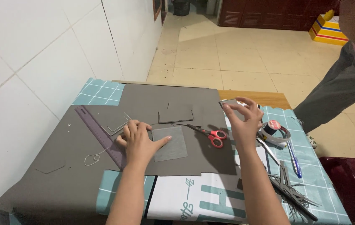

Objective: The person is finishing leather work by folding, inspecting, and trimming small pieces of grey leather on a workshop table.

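Two hands busy: left hand [137, 141] flat, open, pinning grey square [170, 143]; right hand [242, 121] pinching small grey card piece [229, 102] at 1 o'clock. Best kept pinned flat; red scissors [210, 135] at 3 o'clock of square.

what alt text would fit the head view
A person's left hand presses a grey square piece onto a large grey sheet, while the right hand lifts a small grey piece. Red-handled scissors lie between them.
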